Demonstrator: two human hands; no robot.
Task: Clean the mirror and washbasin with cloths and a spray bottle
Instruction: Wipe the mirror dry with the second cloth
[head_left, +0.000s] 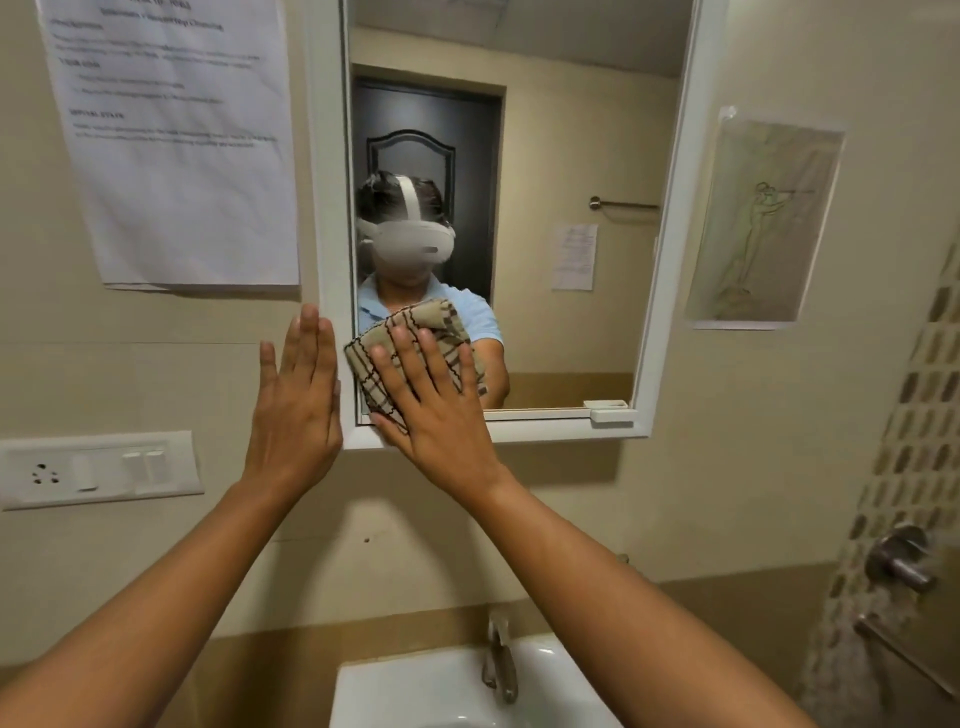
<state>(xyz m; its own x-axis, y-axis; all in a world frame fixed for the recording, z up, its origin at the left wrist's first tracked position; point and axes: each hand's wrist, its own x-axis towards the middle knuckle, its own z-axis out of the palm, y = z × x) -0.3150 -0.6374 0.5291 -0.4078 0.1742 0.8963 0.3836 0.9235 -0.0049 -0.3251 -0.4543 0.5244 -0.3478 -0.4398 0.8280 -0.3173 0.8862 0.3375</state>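
Checked cloth (415, 348) pressed on mirror (561, 156) by flat right hand (434, 415); left hand (296, 405) open.

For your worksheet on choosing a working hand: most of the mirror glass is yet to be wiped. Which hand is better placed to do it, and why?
The right hand. It presses the checked cloth flat on the mirror at its lower left corner. The left hand is empty, open against the white frame and wall.

Striped beige cloth (415, 358) pressed flat on mirror's (561, 156) lower-left corner.
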